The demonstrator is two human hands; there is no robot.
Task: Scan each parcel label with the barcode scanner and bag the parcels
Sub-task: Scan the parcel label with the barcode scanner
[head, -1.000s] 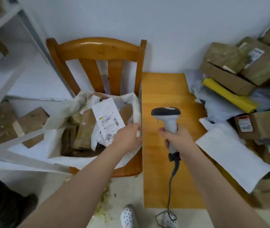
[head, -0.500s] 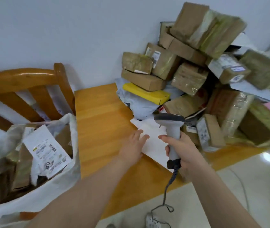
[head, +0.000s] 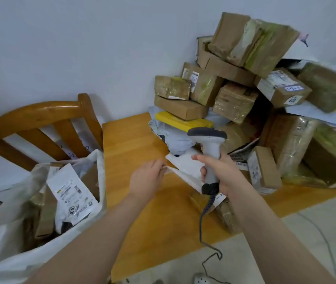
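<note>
While fingers of my left hand (head: 146,179) pinch the white mailer (head: 185,167) edge on the worktop (head: 134,144) | right hand (head: 220,173) fingers clamped round barcode scanner (head: 210,148) handle | risk: mailer looks pinned under parcel pile (head: 234,103), my tug could topple boxes

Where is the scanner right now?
Head view, right of centre: the scanner is upright in the right hand, above the table, before the parcel pile; the mailer that the left hand pinches lies just behind it.
</note>
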